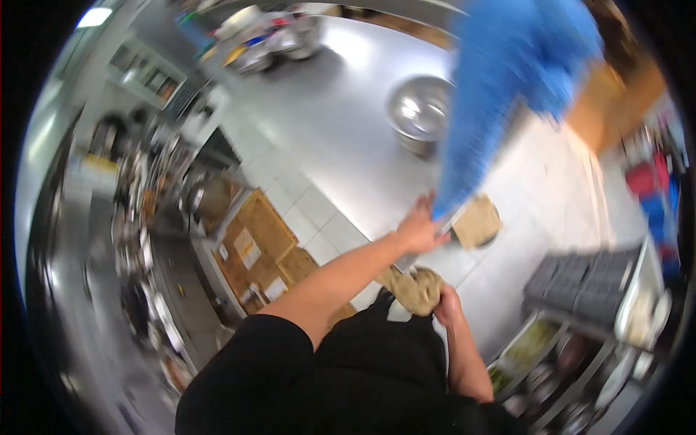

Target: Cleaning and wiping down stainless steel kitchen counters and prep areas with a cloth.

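Observation:
My left hand (420,228) reaches over the near corner of a steel table (348,179). Its fingers are at the lower tip of a large blurred blue thing (484,98), fabric or plastic. Whether they grip it, I cannot tell. Close to my body, my right hand (448,307) holds a bunched tan cloth (418,293), whose other end trails towards the table corner. Beyond that corner lies another tan piece, seemingly cloth (476,222), on something round and dark. A steel bowl (418,109) stands on the table beside the blue thing.
Several metal bowls and coloured items (272,38) sit at the table's far end. Brown boards or boxes (255,239) are on the left, beside a steel counter (185,272) with cookware. At right, a grey stack (582,283) tops a rack holding food trays (530,340). Tiled floor surrounds the table.

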Motion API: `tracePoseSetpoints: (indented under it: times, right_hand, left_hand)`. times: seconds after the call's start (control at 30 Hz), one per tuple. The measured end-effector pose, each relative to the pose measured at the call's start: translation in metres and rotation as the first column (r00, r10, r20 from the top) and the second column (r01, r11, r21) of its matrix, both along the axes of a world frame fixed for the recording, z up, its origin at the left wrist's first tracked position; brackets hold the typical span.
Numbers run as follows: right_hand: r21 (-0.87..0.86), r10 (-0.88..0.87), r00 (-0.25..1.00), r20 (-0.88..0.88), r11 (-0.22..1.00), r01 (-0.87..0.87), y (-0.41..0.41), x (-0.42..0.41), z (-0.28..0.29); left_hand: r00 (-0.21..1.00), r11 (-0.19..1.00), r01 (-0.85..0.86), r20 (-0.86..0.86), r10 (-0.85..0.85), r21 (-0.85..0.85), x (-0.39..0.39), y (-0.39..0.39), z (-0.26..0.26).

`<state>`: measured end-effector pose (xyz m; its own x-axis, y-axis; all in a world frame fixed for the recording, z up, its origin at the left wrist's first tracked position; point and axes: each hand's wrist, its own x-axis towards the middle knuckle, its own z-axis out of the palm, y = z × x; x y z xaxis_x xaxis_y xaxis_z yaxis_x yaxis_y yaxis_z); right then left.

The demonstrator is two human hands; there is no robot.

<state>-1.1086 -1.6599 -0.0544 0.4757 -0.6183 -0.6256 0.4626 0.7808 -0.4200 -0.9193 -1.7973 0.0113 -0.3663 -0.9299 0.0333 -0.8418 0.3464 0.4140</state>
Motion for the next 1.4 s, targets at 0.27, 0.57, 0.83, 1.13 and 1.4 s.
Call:
tracePoseSetpoints:
  times: [0.27, 0.57, 0.83, 1.13, 1.4]
  right_hand:
    - [-0.597, 0.236, 0.886, -0.400, 0.666, -0.447, -0.025, 0.019, 0.135]
    - [0.033, -0.535, 0.134, -0.834, -0.291, -0.956, -0.057, 0.225, 0.103]
    - [0.101, -0.579, -0.011, -0.816, -0.123, -0.987, -0.122, 0.439, 0.069]
    - [0.151, -0.631, 0.053, -0.774, -0.265, -0.952, -0.063, 0.357, 0.066]
    - [0.245, -0.617, -0.159, -0.771, -0.057, -0.968, -0.064, 0.392, 0.075]
  left_hand:
    - [0.760, 0.759, -0.650, -0.050, 0.649, -0.024, 0.174, 0.314, -0.021]
    - [0.601, -0.145, -0.463, 0.430, 0.674, 0.874, 0.230, 0.658, -0.146]
    - [0.082, -0.040, -0.613, 0.114, 0.990, 0.789, 0.307, 0.620, -0.163]
    - [-0.486, -0.144, -0.596, -0.212, 0.848, 0.790, 0.407, 0.577, -0.152]
    - [-0.040, -0.264, -0.576, 0.296, 0.954, 0.774, 0.383, 0.662, -0.199]
